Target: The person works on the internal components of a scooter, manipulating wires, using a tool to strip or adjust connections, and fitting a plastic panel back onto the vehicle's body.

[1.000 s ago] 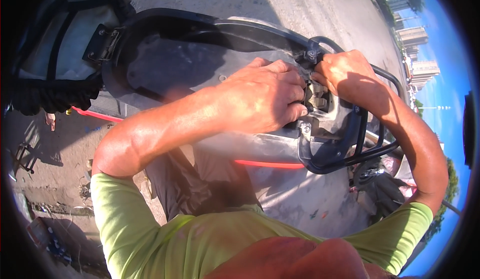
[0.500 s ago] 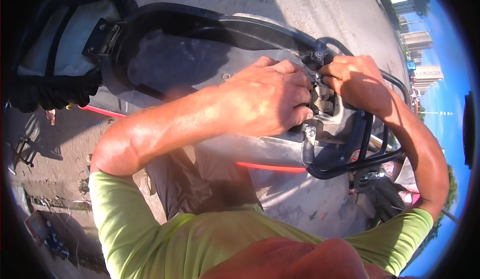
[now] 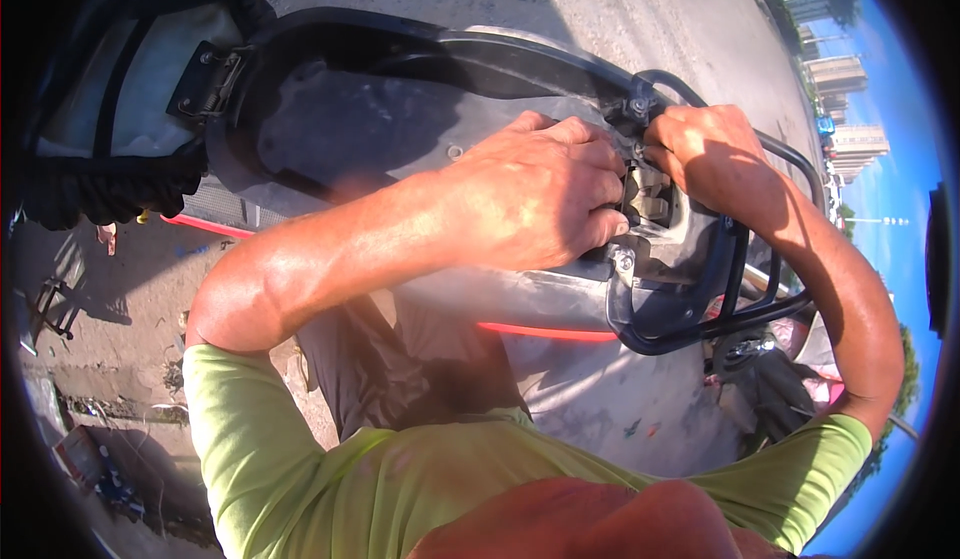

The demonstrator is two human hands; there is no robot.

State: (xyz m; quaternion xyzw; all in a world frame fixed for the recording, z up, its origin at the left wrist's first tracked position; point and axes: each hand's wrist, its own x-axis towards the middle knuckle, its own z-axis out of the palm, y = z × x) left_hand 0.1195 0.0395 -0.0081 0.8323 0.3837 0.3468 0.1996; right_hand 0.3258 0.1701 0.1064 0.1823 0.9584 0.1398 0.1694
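A scooter's under-seat compartment (image 3: 350, 124) lies uncovered in front of me, dark and dusty inside. My left hand (image 3: 545, 194) reaches across its right end, palm down, with bent fingers closed at the edge of a recess. In that recess sits a metal latch-like part (image 3: 650, 199), partly covered by my fingers. My right hand (image 3: 712, 159) is closed at the recess's far side, thumb and fingertips pinched together close to a bolt (image 3: 638, 107). Whatever either hand holds is hidden behind its fingers. A black tubular rear rail (image 3: 680, 341) curves around this end.
At the left, a hinge (image 3: 208, 81) joins the compartment to the raised seat (image 3: 150, 84). Red trim (image 3: 548, 333) runs along the scooter's near side. Debris lies on the ground at lower left, and bags (image 3: 790, 344) sit behind the rail. Tall buildings (image 3: 858, 149) stand far right.
My right hand has shifted very slightly, its fingers still pinched at the same spot. My left hand stays in place. The whole view has moved a little.
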